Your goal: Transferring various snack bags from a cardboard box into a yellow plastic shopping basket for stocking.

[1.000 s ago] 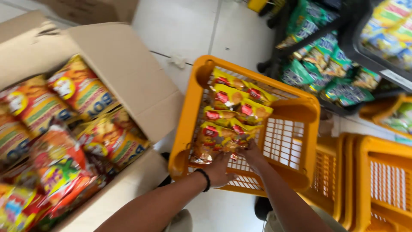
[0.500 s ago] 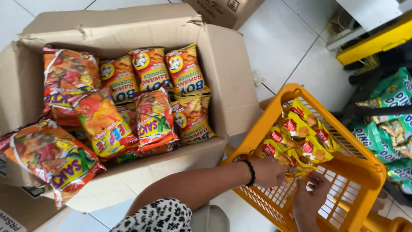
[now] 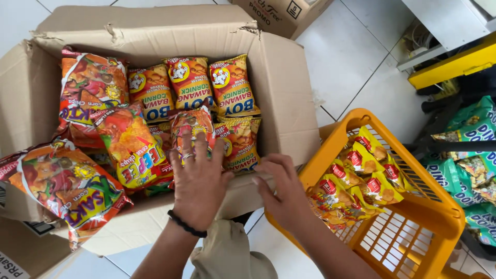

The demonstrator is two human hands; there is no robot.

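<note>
The large brown corrugated cardboard box (image 3: 281, 88) looks matt and rough, torn at its rim. The orange and red snack bags (image 3: 132, 147) inside are glossy plastic film. The yellow moulded plastic basket (image 3: 413, 206) is smooth, and the white tiled floor (image 3: 346, 57) has a slight sheen.

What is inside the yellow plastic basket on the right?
The yellow basket holds small yellow and red snack packets, piled at its left end. Its right part shows bare mesh. Whatever lies beneath the pile is covered.
</note>
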